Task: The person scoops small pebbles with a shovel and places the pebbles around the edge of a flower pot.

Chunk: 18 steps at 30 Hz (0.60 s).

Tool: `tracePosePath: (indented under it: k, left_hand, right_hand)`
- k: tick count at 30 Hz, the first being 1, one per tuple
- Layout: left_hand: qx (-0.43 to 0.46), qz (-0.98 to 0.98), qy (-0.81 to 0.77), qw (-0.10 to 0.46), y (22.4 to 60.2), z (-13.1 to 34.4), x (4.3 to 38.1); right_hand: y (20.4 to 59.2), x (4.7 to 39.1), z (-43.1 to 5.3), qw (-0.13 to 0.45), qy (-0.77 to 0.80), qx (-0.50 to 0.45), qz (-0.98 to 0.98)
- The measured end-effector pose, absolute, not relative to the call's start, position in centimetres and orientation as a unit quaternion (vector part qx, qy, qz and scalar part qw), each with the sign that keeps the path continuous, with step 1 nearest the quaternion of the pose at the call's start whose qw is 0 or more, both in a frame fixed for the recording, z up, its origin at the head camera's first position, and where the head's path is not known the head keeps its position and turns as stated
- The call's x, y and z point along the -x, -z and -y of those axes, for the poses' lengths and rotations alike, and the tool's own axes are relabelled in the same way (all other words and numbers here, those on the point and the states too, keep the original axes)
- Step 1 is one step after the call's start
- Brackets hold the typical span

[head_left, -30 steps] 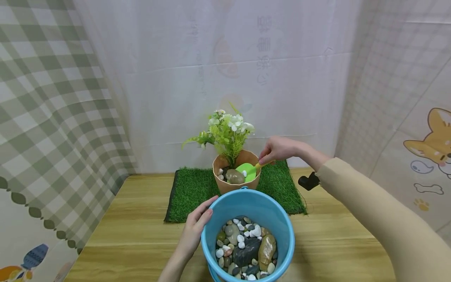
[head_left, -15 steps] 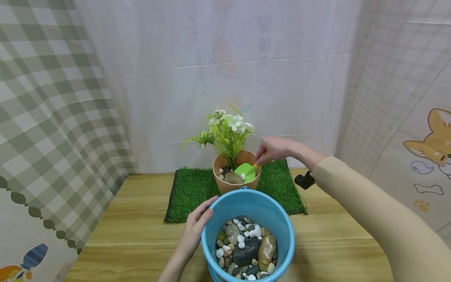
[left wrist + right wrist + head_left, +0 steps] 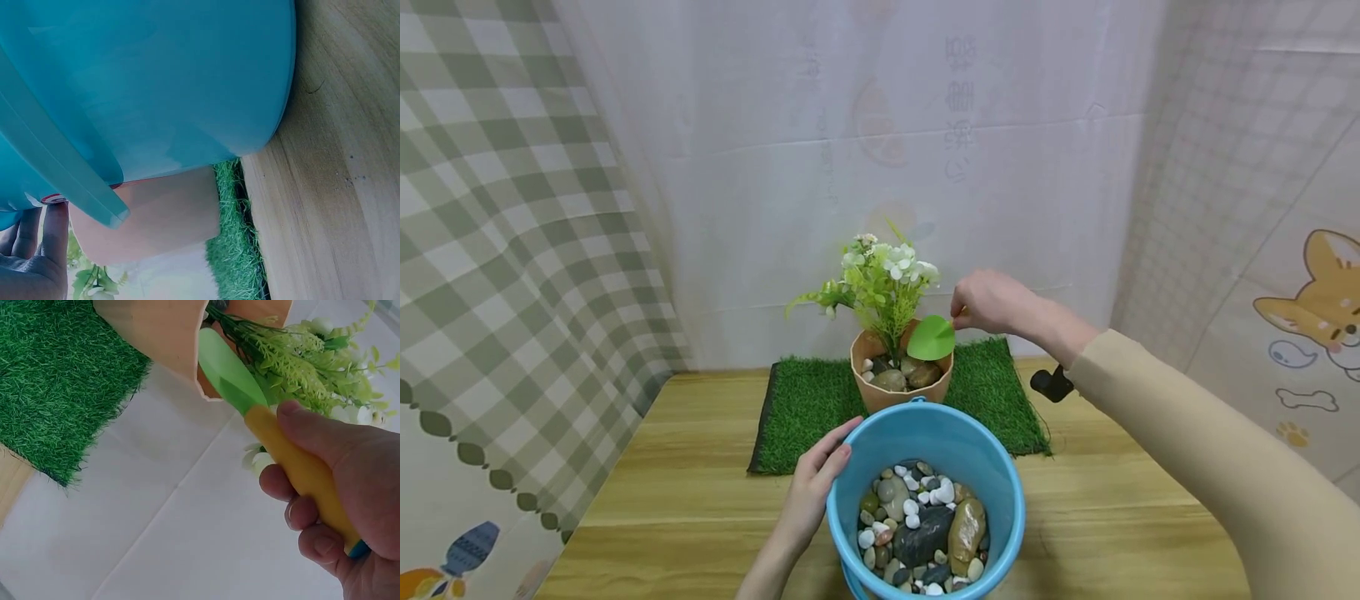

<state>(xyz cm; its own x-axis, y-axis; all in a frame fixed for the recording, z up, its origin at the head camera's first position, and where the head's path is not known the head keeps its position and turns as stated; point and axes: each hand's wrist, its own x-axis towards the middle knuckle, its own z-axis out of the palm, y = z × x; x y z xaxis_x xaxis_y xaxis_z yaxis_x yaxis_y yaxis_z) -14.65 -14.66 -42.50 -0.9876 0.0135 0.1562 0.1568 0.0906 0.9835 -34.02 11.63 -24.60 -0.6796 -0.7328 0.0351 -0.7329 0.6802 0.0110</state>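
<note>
My right hand [image 3: 992, 300] grips the yellow handle of a small garden trowel [image 3: 300, 469], fingers curled round it. Its green blade [image 3: 932, 338] is tilted over the right side of a tan flowerpot [image 3: 880, 399], back facing up. Inside the pot stand white flowers with green leaves [image 3: 887, 287], among brown, dark and pale stones [image 3: 891, 381]. With fairly straight fingers, my left hand [image 3: 811, 482] rests against the left side of a blue bucket [image 3: 1013, 521] at its rim. Stones [image 3: 925, 533] of several sizes, white, grey and brown, lie in the bucket.
The pot stands on a green artificial turf mat [image 3: 812, 404] on a wooden table [image 3: 700, 500]. Just in front of it is the bucket, its handle [image 3: 62, 156] hanging down. A white cloth [image 3: 760, 167] hangs behind, and a checked cloth [image 3: 512, 183] at left.
My right hand has raised the trowel and turned its blade over. The white pebble on it is no longer seen there, and a brown stone now shows beneath. My left hand stays put.
</note>
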Motion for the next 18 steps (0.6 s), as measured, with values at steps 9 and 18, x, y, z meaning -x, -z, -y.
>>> tracePosePath:
  k: [9, 18]
  left_hand:
    - [0.060, 0.732, 0.676, 0.055, 42.5, 14.7, 14.6]
    - [0.058, 0.731, 0.677, 0.057, 42.4, 14.7, 14.6]
  right_hand:
    - [24.3, 32.0, -12.8, 0.067, -0.020, -0.399, 0.914]
    - [23.4, 28.1, -14.5, 0.088, -0.082, -0.404, 0.907]
